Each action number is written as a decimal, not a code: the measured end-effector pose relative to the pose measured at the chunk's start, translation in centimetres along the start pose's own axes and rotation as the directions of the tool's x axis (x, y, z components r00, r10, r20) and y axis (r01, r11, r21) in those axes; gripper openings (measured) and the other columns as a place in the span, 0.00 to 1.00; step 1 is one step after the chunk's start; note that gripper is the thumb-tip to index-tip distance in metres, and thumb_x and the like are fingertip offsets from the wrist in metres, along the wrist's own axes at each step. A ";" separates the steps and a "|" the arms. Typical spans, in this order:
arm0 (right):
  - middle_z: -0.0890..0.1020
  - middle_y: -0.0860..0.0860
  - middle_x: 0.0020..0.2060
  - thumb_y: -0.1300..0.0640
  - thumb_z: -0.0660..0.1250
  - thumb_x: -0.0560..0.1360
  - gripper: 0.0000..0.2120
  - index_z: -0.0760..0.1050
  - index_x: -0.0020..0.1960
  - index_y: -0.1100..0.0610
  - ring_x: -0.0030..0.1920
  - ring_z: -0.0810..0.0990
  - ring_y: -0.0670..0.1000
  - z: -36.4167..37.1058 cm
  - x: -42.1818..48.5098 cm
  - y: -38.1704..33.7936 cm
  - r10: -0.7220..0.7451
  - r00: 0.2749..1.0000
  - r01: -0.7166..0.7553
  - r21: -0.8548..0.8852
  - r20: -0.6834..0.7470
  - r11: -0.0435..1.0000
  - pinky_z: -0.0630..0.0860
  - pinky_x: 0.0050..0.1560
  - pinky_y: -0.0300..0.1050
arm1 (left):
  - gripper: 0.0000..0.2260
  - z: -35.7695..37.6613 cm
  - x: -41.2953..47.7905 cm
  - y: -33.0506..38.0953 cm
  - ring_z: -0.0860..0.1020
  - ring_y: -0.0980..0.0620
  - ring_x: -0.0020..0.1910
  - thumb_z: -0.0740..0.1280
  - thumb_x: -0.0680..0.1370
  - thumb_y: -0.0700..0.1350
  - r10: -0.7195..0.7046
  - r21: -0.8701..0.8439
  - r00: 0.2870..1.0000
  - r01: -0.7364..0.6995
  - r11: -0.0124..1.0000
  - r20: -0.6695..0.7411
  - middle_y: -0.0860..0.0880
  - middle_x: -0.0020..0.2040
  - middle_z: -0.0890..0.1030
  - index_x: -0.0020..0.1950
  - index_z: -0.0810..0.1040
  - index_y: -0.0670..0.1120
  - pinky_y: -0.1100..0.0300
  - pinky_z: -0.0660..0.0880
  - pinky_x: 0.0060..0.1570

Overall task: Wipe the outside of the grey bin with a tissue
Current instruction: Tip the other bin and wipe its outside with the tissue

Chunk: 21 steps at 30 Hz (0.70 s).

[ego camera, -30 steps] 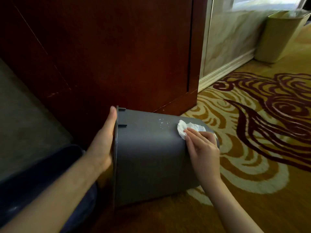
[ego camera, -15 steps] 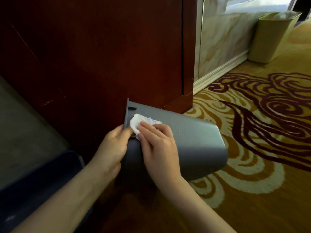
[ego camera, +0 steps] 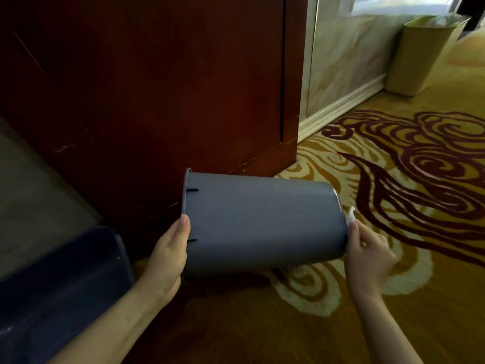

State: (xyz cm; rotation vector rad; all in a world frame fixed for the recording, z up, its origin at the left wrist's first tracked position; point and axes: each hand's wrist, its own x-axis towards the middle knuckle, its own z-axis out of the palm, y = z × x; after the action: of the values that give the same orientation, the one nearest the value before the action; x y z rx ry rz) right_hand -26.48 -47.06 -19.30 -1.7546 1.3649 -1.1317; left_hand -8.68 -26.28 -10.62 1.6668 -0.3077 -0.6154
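The grey bin [ego camera: 262,222] lies on its side, held a little above the carpet, its rim to the left and its base to the right. My left hand [ego camera: 170,256] grips the rim end, thumb on the outer wall. My right hand [ego camera: 367,256] is at the base end, holding a crumpled white tissue [ego camera: 351,215] against the edge of the bin's bottom. Only a small bit of the tissue shows past the bin. The bin's inside and its base face are hidden.
A dark red wooden cabinet [ego camera: 157,88] stands just behind the bin. A beige bin [ego camera: 425,53] stands at the far right by the marble wall. A dark blue object [ego camera: 60,285] sits at the lower left. Patterned yellow and maroon carpet [ego camera: 406,166] covers the floor.
My right hand slid the tissue from near the rim along the bin's side to the base end. The bin turned more level, and my left hand shifted lower on the rim.
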 end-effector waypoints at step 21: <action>0.65 0.49 0.72 0.58 0.56 0.80 0.20 0.62 0.72 0.55 0.73 0.58 0.47 2.5 0.5 -4.5 -0.254 0.908 0.296 -0.083 0.333 0.951 0.52 0.71 0.41 | 0.23 -0.6 0.6 -1.1 0.74 0.50 0.64 0.55 0.70 0.65 0.057 0.019 0.993 -0.059 0.998 0.101 0.51 0.63 0.78 0.61 0.73 0.58 0.45 0.66 0.68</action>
State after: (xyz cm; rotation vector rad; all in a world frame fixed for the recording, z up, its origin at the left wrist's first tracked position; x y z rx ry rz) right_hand -22.28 -46.38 -16.31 -2.1715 1.0374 -0.8599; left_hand -8.04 -25.89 -11.73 1.6448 -0.4347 -0.6554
